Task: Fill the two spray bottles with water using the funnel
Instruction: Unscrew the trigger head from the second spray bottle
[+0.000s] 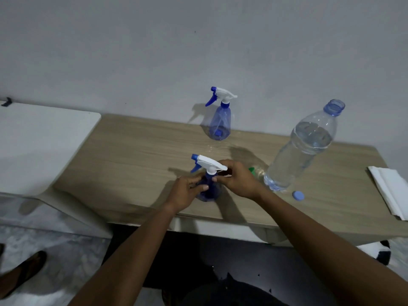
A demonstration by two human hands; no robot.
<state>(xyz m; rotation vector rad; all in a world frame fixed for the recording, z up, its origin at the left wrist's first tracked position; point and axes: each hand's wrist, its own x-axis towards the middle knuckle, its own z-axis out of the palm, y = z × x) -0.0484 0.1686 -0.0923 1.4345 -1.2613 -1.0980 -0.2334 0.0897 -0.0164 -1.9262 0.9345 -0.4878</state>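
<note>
- Head view: the near spray bottle point(209, 194) stands upright near the front edge of the wooden table point(132, 162), with its white and blue trigger head on top and the nozzle pointing left.
- The left hand point(187, 191) grips the bottle's blue body from the left, fingers curled round it.
- The right hand point(238, 181) comes in from the right, its fingers bent and pinching the neck just under the trigger head.
- How much water is in this bottle cannot be told, as the hands cover much of it.
- The funnel point(252, 170) is mostly hidden behind the right hand; only a green bit shows between that hand and the water bottle point(302, 149).
- The water bottle is large and clear, uncapped, and filled most of the way; it stands to the right of the hands.
- Its blue cap point(298, 195) lies on the table just beside the bottle's base.
- The second spray bottle point(219, 120) stands upright at the back of the table, close to the wall, with its trigger head on.
- Folded white paper point(390, 191) lies at the table's right end.
- A white surface point(44, 146) adjoins the table on the left.
- A foot in a sandal point(22, 272) shows on the floor at lower left.
</note>
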